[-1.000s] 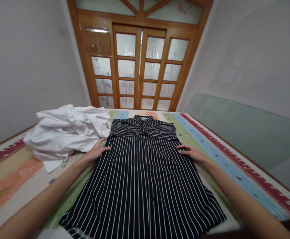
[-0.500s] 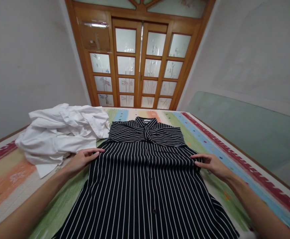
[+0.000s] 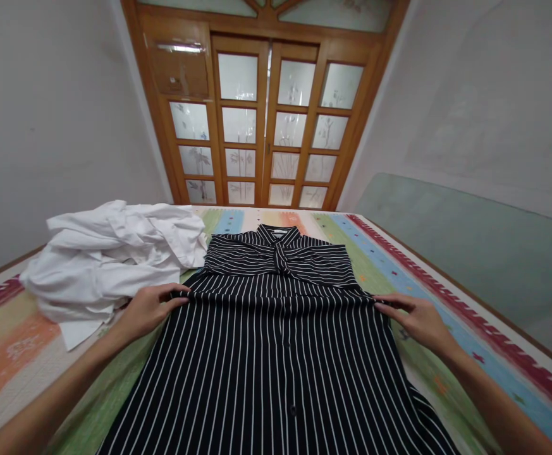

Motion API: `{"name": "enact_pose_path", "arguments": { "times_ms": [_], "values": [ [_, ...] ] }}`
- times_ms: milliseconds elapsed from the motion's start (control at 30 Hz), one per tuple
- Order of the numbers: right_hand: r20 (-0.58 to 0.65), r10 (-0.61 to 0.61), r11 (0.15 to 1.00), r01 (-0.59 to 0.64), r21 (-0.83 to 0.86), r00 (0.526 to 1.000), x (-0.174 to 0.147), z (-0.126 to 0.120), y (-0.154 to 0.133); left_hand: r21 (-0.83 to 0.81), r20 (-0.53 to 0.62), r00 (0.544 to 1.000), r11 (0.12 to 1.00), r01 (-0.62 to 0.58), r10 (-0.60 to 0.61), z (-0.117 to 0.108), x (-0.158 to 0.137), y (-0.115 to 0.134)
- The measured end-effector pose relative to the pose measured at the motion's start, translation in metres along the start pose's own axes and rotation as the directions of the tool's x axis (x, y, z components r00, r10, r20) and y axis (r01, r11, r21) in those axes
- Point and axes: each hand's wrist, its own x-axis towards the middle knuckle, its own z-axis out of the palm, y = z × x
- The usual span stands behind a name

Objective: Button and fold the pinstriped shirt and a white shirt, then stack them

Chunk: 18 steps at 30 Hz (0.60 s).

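A black shirt with white stripes lies front up, its collar at the far end and its sleeves folded across the chest. Below the sleeves, my left hand pinches the shirt's left edge between thumb and fingers. Level with it, my right hand pinches the opposite edge. The cloth between the two hands is drawn taut into a raised straight ridge. Buttons run down the middle of the front. The lower hem is out of view at the bottom.
A crumpled heap of white cloth lies left of the shirt, close to my left hand. Beneath everything spreads a colourful striped cover. A pale green board stands along the right wall. Wooden glazed doors are at the back.
Both hands have lifted the shirt's edges slightly and spread a little apart. The loose fold between them has tightened into a sharper ridge.
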Motion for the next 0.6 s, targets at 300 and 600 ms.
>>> {"name": "enact_pose_path", "arguments": {
  "times_ms": [300, 600],
  "values": [
    [-0.047, -0.065, 0.987, 0.071, 0.146, 0.997, 0.015, 0.005, -0.004, -0.031, -0.082, 0.972, 0.974, -0.223, 0.220, 0.002, 0.015, 0.006],
    [0.022, 0.024, 0.988, -0.027, 0.151, 0.999, 0.018, 0.013, 0.000, 0.020, -0.025, 0.997, 0.997, -0.078, 0.078, 0.010, 0.021, 0.001]
  ]
}}
